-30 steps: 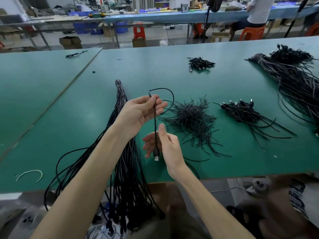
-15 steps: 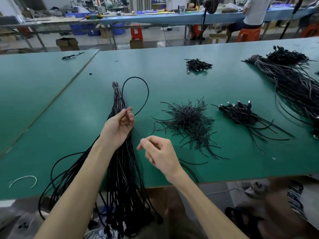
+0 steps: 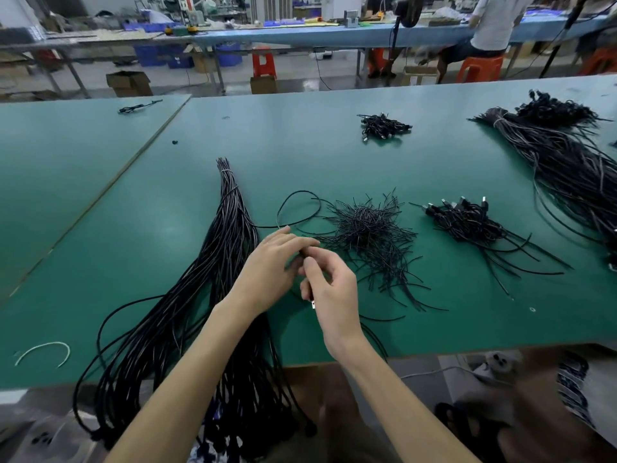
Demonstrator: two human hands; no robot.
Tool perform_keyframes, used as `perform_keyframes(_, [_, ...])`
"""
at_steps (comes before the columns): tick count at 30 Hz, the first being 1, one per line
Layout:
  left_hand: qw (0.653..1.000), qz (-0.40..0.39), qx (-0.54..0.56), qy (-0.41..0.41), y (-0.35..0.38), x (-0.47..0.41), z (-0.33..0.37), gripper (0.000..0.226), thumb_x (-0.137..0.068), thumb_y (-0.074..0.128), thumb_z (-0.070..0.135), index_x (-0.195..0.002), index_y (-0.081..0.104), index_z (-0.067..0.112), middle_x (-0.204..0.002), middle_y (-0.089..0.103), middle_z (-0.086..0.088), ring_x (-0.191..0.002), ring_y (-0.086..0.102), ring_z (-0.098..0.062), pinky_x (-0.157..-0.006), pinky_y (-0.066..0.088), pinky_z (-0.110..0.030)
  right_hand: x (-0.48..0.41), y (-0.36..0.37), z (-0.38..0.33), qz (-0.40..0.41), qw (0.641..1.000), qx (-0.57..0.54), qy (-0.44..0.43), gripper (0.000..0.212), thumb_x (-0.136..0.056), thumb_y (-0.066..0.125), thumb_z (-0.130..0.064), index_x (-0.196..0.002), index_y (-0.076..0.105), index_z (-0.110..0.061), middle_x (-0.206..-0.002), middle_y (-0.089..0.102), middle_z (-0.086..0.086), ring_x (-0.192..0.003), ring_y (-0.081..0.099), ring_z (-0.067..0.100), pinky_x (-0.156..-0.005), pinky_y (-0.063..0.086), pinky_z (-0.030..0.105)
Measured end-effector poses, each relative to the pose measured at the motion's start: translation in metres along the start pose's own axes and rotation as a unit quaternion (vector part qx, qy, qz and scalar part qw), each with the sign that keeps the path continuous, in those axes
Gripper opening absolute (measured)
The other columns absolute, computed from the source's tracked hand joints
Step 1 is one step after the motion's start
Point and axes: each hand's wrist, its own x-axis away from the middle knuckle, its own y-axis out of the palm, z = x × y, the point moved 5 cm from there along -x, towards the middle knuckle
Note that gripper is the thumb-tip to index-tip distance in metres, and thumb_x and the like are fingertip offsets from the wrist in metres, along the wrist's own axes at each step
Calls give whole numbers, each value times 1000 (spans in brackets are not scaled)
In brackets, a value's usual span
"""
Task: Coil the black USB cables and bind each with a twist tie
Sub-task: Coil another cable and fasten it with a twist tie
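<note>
One black USB cable (image 3: 298,208) loops on the green table (image 3: 167,235) just beyond my hands. My left hand (image 3: 267,269) and my right hand (image 3: 329,285) meet above the table, both pinching this cable; its metal plug (image 3: 313,304) sticks out under my right hand. A long bundle of uncoiled black cables (image 3: 220,262) lies to the left and hangs over the front edge. A heap of black twist ties (image 3: 367,228) lies to the right of my hands. A pile of coiled, tied cables (image 3: 467,218) sits further right.
A second big cable bundle (image 3: 567,162) lies at the far right, and a small coiled pile (image 3: 384,125) at the back. A white tie (image 3: 43,352) lies near the front left edge. A seated person (image 3: 490,25) works at a far bench.
My hands have come together over the table. The cable loop has dropped to the right of the bundle, and my right hand now holds the plug end.
</note>
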Motion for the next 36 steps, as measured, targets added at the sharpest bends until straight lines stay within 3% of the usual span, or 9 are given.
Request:
perform_keyframes(4, [995,20,54,-85,-1,1,-13,31,-99,56,-3,-117,74,14,-90,69,16,-81,66,-15,-84,56,-35,0,-5,1,28,996,-82,12,11,-101,67,-19,-108,62,-12,-83,69,3,-59,56,12,-52,44,22])
perform_keyframes(7, [976,62,139,-158,-3,-1,-23,26,-105,53,6,-99,73,21,-72,68,17,-58,60,-13,-62,52,-28,1,-1,-2,-6,998,-69,-3,18,-99,70,-28,-105,65,-12,-80,70,1,-61,57,13,-53,45,19])
perform_keyframes(11, [918,90,318,-218,-8,-1,-37,42,-112,44,30,-85,72,14,-62,66,-5,-43,53,-19,-48,44,-26,2,3,-2,-19,999,-32,5,23,-96,73,-33,-113,66,-20,-93,68,0,-72,60,12,-64,48,24])
perform_keyframes(14, [847,38,463,-258,-7,1,-38,55,-109,42,47,-80,73,13,-59,60,-7,-41,48,-20,-47,46,-26,2,3,-1,-20,1000,23,2,21,-97,70,-26,-118,66,-28,-106,66,-2,-86,63,18,-69,51,26])
perform_keyframes(18, [751,-39,602,-268,-7,4,-31,52,-109,42,44,-82,73,13,-58,53,-1,-40,47,-17,-55,52,-30,1,5,1,-38,998,52,-5,28,-101,67,-23,-128,64,-25,-123,63,-3,-96,66,12,-66,54,21])
perform_keyframes(23, [725,-86,639,-243,-7,9,-27,49,-106,43,44,-94,76,11,-67,60,1,-46,52,-12,-58,54,-29,2,14,3,-107,991,76,7,33,-103,62,-41,-130,64,-22,-109,75,-3,-81,72,15,-62,51,22])
perform_keyframes(27, [716,-59,651,-245,-9,10,-33,58,-105,37,57,-94,76,14,-69,59,3,-49,53,-11,-61,52,-26,5,19,1,-145,982,117,-8,37,-101,51,-58,-117,66,-29,-105,75,-12,-73,71,13,-63,46,22])
perform_keyframes(31, [688,7,681,-251,-9,8,-40,66,-107,30,59,-88,75,15,-66,57,2,-51,52,-13,-60,51,-26,6,23,4,-156,977,145,4,34,-107,46,-50,-112,68,-23,-91,74,-11,-66,67,9,-62,45,17])
perform_keyframes(36, [622,129,724,-271,-15,8,-54,63,-109,31,50,-80,75,16,-65,52,5,-54,51,-10,-65,55,-25,4,17,3,-137,977,164,-18,19,-103,63,-33,-92,72,-22,-62,57,-16,-58,46,2,-59,38,19])
